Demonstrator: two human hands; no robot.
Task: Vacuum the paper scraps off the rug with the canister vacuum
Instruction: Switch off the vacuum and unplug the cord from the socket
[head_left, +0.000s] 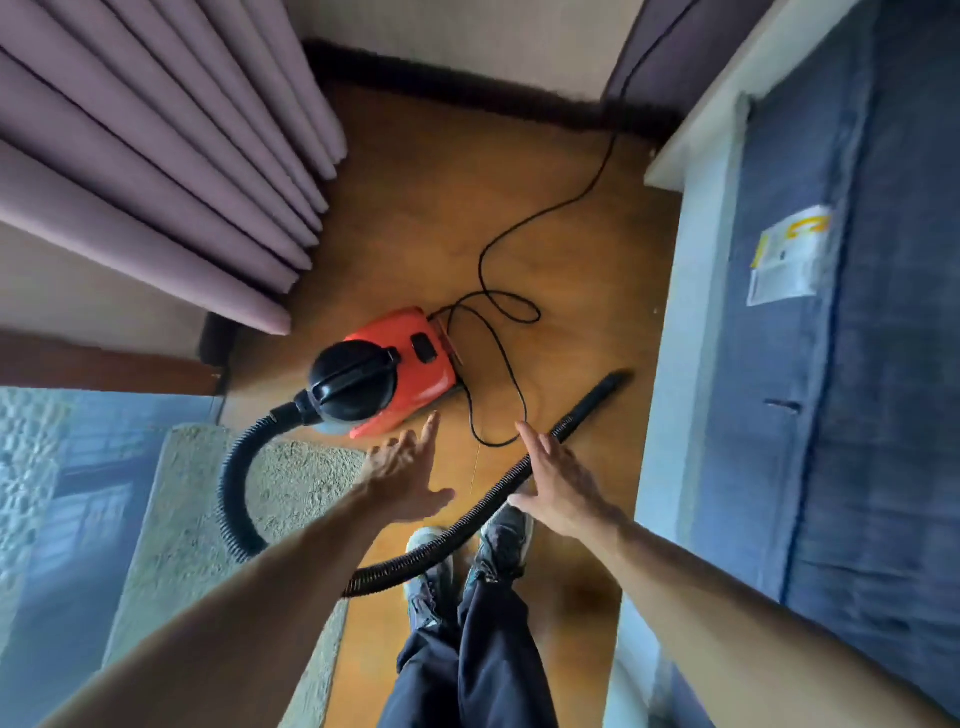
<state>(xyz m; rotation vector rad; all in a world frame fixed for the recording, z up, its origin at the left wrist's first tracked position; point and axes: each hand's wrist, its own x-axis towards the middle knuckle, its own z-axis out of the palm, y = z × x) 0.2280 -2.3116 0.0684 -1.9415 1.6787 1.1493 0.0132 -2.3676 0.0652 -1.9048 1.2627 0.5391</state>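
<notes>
Purple curtains (156, 156) hang at the far left, with the pale rug (197, 519) below them. The red and black vacuum (405, 374) sits on the wooden floor (415, 208) just beyond the rug's corner. Its black hose (234, 483) loops over the rug and runs right. The left hand (405, 478) is spread wide and holds nothing. The right hand (561, 483), also spread, hovers over the hose; whether it touches cannot be told. A blue mattress (857, 364) stands at the right.

Person wore dark navy trousers (467, 665), creased, and grey-teal trainers (501, 540) with pale toe caps; left hand (402, 475), right hand (558, 486) and both forearms were bare
</notes>
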